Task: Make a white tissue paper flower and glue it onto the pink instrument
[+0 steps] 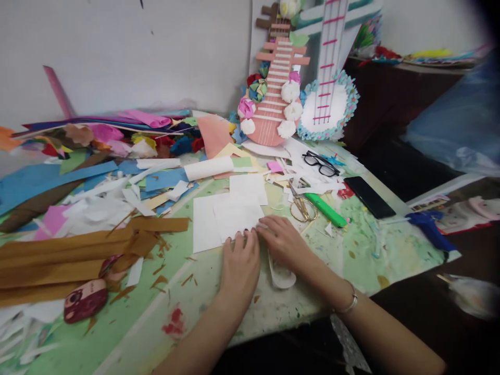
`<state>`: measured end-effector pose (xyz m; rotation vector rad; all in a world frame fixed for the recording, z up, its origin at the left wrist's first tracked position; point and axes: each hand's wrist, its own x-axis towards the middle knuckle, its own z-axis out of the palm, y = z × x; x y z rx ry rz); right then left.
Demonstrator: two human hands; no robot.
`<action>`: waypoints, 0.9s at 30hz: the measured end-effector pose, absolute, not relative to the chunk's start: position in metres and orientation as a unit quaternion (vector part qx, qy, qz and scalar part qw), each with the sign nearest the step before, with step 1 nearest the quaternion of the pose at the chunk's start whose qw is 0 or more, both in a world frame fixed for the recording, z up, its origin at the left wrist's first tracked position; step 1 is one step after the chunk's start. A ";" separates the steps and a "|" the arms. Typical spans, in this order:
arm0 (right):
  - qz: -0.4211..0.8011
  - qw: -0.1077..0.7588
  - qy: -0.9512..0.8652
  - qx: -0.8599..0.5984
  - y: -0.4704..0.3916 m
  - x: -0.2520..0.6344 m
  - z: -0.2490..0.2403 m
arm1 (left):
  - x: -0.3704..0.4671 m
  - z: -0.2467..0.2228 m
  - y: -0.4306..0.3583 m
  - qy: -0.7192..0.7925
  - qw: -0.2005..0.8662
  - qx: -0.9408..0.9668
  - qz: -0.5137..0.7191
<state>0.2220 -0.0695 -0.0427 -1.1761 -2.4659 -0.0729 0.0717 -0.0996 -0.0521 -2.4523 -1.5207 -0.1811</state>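
Note:
Several white paper sheets [209,224] overlap at the middle of the green table. My left hand [241,263] rests palm down, its slightly bent fingertips on the lower edge of the top sheet. Beside it my right hand [283,239] lies palm down with fingers reaching left to the same sheet's lower right corner. The fingertips of both hands nearly meet. Under my right hand a white oblong object [283,279] is partly hidden. Gold-handled scissors [303,208] and a green cutter [326,210] lie just beyond my right hand.
Black glasses [321,163] and a phone [369,197] lie at the right. Brown paper [70,260], a dark red case [86,301] and paper scraps cover the left. Two paper instruments, one pink [269,112], one white and blue [324,107], lean at the wall.

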 end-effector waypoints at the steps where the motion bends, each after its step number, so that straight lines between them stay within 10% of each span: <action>1: -0.028 0.198 -0.888 -0.415 -0.076 0.217 -0.044 | 0.070 -0.053 -0.099 -0.520 0.121 -0.843 -0.064; 27: 0.017 0.165 -0.849 -0.502 -0.100 0.205 -0.058 | 0.042 -0.050 -0.112 -0.557 0.116 -0.806 -0.163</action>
